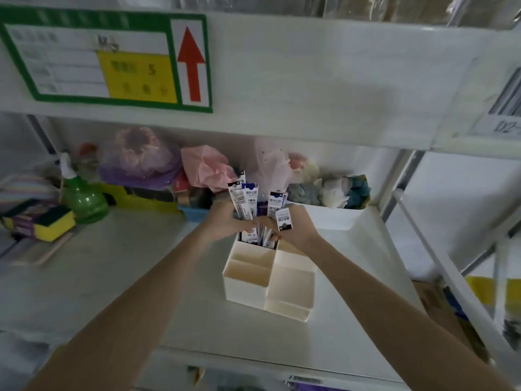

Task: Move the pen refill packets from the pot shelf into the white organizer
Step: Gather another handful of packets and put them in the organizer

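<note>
A white organizer (270, 289) with several compartments stands on the shelf in front of me. Several pen refill packets (248, 198), white and blue with barcodes, stand upright in its far compartment. My left hand (225, 221) grips the left bunch of packets at their lower part. My right hand (296, 227) closes on the right bunch, with one small packet (284, 219) sticking up between its fingers. Both hands meet over the far compartment, hiding the packets' lower ends.
A green spray bottle (81, 198) and yellow sponges (48, 224) sit at the left. Wrapped flower bundles (141, 159) fill the back. A white bin (335, 215) of crumpled items stands behind right. A labelled shelf edge (107, 60) hangs above.
</note>
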